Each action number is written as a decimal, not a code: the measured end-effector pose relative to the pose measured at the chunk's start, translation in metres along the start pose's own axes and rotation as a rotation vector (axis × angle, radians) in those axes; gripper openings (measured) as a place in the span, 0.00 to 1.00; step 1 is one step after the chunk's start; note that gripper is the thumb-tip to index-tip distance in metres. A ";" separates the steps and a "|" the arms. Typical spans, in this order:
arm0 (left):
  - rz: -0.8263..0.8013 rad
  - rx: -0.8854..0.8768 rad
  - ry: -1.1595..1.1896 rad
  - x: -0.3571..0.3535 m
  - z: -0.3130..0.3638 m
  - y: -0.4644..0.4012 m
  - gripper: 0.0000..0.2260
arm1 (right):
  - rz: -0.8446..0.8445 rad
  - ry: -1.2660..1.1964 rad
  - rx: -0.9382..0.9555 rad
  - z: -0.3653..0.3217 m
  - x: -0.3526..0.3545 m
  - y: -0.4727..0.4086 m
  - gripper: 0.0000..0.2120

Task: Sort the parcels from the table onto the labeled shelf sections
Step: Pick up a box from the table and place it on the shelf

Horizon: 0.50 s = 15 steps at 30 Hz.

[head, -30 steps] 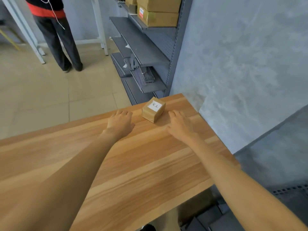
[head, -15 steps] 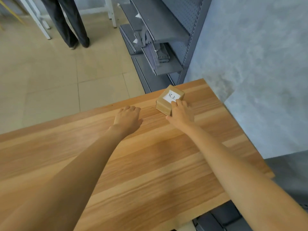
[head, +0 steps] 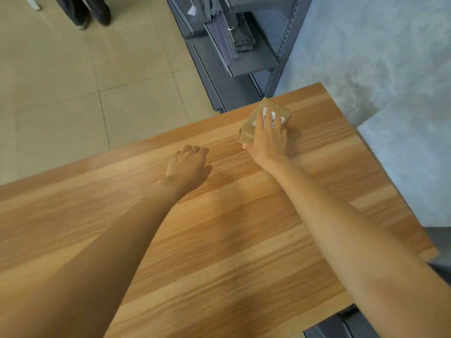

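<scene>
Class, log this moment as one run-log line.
right hand: grips parcel | left hand: idle over table | parcel: on table, unsorted

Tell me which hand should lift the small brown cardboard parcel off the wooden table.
Right. The right hand already lies on the small brown cardboard parcel, fingers over its white label, thumb at its near side. The left hand rests loosely curled on the wooden table, apart from it.

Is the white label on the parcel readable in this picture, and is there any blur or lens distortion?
Head view: the right hand lies over the parcel, its fingers covering most of the white label, and slight blur smears the rest, so it is unreadable. Wide-angle distortion bends the shelf and the table edges; lighting is soft, without glare.
</scene>
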State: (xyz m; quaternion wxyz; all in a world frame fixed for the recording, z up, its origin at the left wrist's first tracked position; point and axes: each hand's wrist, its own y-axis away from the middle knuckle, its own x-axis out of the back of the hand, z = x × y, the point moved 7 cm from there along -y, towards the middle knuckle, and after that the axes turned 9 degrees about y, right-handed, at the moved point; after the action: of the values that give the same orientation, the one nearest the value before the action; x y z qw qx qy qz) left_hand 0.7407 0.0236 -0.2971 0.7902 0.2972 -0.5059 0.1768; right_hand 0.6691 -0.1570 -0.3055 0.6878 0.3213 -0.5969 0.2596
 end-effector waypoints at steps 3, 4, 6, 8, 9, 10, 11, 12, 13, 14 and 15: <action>-0.001 -0.006 -0.004 -0.005 -0.003 -0.004 0.22 | -0.040 0.024 0.024 -0.004 -0.009 -0.012 0.50; -0.003 -0.006 -0.003 -0.007 -0.004 -0.004 0.22 | -0.056 0.041 0.029 -0.004 -0.013 -0.015 0.51; -0.010 -0.006 -0.002 -0.011 -0.007 -0.005 0.23 | -0.078 0.087 0.039 -0.004 -0.021 -0.016 0.52; -0.020 -0.004 0.000 -0.014 -0.010 -0.005 0.23 | -0.053 0.122 0.049 -0.004 -0.024 -0.016 0.49; -0.024 -0.002 -0.002 -0.016 -0.011 -0.004 0.23 | -0.038 0.129 0.051 -0.003 -0.024 -0.016 0.47; -0.028 -0.001 -0.003 -0.017 -0.011 -0.004 0.24 | -0.031 0.131 0.053 -0.003 -0.024 -0.016 0.46; -0.030 0.000 -0.003 -0.017 -0.012 -0.003 0.24 | -0.032 0.128 0.059 -0.002 -0.023 -0.016 0.45; -0.030 0.000 -0.002 -0.018 -0.011 -0.002 0.23 | -0.035 0.121 0.067 0.000 -0.023 -0.015 0.45; -0.027 -0.003 0.000 -0.017 -0.010 -0.002 0.23 | -0.035 0.110 0.077 0.002 -0.021 -0.014 0.44; -0.022 -0.005 0.004 -0.016 -0.009 -0.001 0.23 | -0.030 0.095 0.087 0.005 -0.018 -0.013 0.43; -0.018 -0.006 0.009 -0.014 -0.007 0.000 0.23 | -0.027 0.077 0.098 0.008 -0.015 -0.010 0.43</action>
State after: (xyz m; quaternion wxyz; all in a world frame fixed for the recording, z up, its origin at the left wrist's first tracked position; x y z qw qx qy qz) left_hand 0.7398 0.0282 -0.3120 0.7950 0.2984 -0.5001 0.1696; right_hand 0.6691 -0.1694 -0.3211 0.6972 0.3524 -0.5521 0.2915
